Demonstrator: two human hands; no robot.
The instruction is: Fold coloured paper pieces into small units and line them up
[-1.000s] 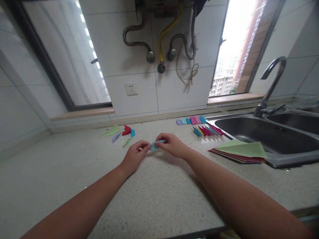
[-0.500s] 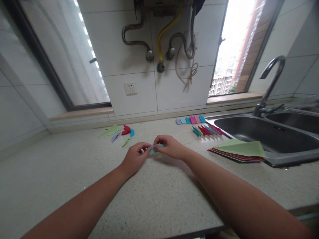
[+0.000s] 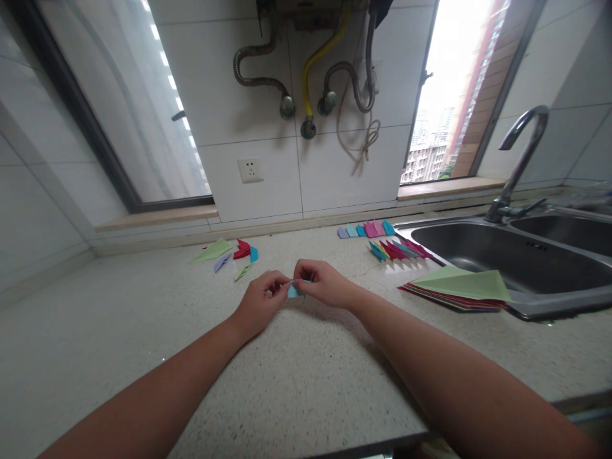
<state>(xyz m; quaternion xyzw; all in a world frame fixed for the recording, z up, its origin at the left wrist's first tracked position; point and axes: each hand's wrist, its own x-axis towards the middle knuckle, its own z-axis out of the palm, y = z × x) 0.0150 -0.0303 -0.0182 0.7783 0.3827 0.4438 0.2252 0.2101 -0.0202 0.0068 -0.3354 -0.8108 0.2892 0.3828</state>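
A small light-blue piece of folded paper [image 3: 295, 291] is pinched between my two hands, just above the speckled countertop [image 3: 287, 382]. My left hand [image 3: 262, 301] grips its left edge with thumb and fingertips. From the right, my right hand [image 3: 322, 282] pinches the other side and hides part of it. Behind my left hand lie a red and blue folded piece [image 3: 243, 250], a purple one [image 3: 222, 262], a small green one [image 3: 243, 273] and a larger pale green sheet [image 3: 213, 250].
To the right, a stack of coloured paper [image 3: 456, 287] lies against the steel sink [image 3: 478, 245] with its faucet [image 3: 526, 137]. Rows of folded paper pieces [image 3: 370, 229] and pointed ones [image 3: 394, 249] sit near the sink's left rim. The tiled wall [image 3: 268, 191] stands behind.
The light-blue paper has tilted, so more of its face shows below my fingertips. My right fingers have curled slightly further over it. The other things stay where they were.
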